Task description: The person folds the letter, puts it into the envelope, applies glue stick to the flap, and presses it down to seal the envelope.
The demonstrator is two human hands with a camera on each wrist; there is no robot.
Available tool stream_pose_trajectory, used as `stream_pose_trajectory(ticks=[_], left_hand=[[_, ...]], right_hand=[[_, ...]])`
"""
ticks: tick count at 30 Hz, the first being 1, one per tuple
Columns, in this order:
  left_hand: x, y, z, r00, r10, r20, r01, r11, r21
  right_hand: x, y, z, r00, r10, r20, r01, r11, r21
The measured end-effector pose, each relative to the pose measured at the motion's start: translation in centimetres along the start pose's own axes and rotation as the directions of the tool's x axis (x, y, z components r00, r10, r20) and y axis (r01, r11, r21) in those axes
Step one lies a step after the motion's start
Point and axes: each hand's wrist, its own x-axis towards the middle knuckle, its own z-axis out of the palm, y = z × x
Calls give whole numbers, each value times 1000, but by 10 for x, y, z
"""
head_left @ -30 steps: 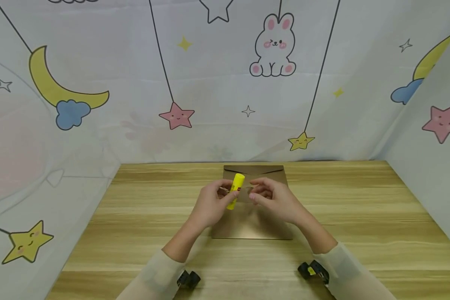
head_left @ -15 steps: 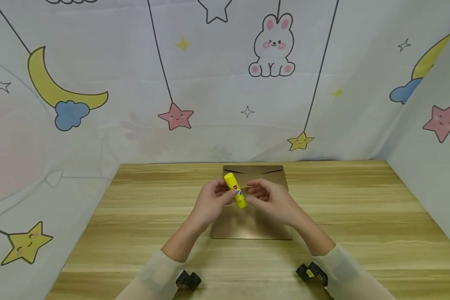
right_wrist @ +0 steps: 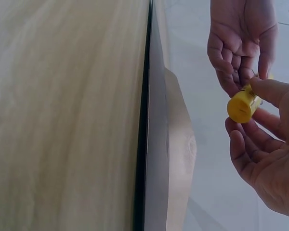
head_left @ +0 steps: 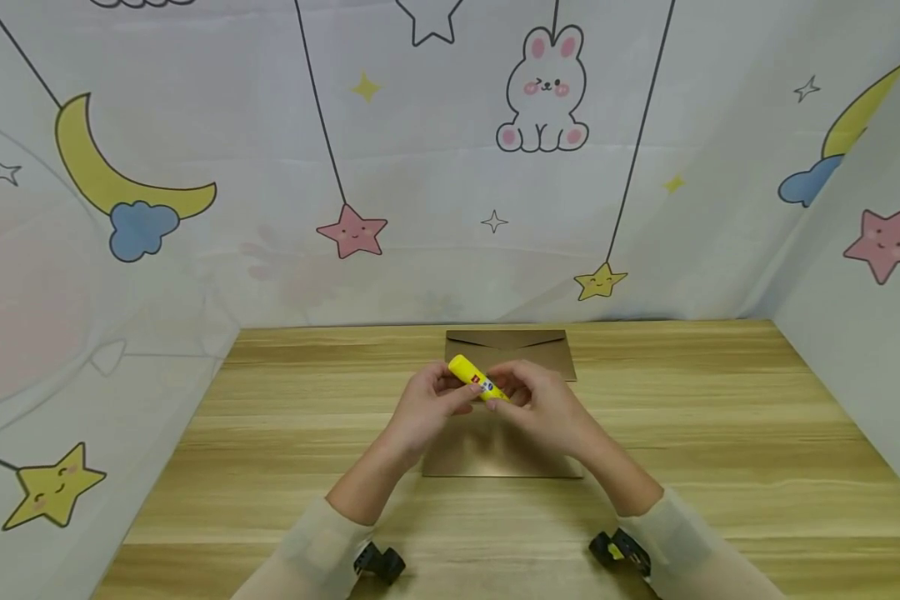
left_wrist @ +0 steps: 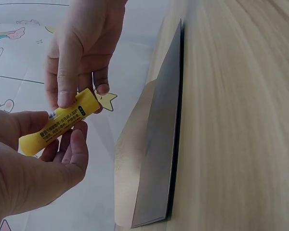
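A yellow glue stick (head_left: pixel 465 368) is held tilted above a bronze-brown envelope (head_left: pixel 504 454). My left hand (head_left: pixel 424 408) pinches the stick between thumb and fingers. My right hand (head_left: pixel 546 410) grips the lower right end of it, thumb on the near side. The left wrist view shows dark print on the glue stick (left_wrist: pixel 62 124) and both hands on it, the right thumb near one end. In the right wrist view the round end of the glue stick (right_wrist: pixel 241 109) faces the camera. The envelope lies on the table, a paler flap (right_wrist: pixel 182 139) angled away from its body.
The wooden table (head_left: pixel 315 425) runs back to a white cloth (head_left: pixel 435 167) printed with stars, a moon and a rabbit. Small black wrist cameras (head_left: pixel 379 562) are strapped at both sleeves.
In the left fingers the glue stick has turned from nearly upright to slanting, its lower end swinging right. The right hand has come in from beside it and now holds that end.
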Motion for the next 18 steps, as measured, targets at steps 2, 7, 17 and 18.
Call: stream_pose_trajectory(ticks=[2, 7, 17, 18], left_hand=[[-1, 0, 0, 1000, -1, 13, 1, 1000, -3], [-3, 1, 1, 1000, -3, 30, 4, 1000, -18], [-3, 0, 1, 1000, 11, 28, -11, 1000, 9], [-3, 0, 0, 1000, 16, 22, -16, 1000, 22]], right_hand=[[0, -1, 1, 1000, -8, -6, 8, 1000, -9], [0, -2, 2, 1000, -13, -9, 13, 1000, -27], [0, -2, 1, 999, -28, -18, 27, 998, -53], [0, -2, 1, 999, -31, -20, 30, 998, -57]])
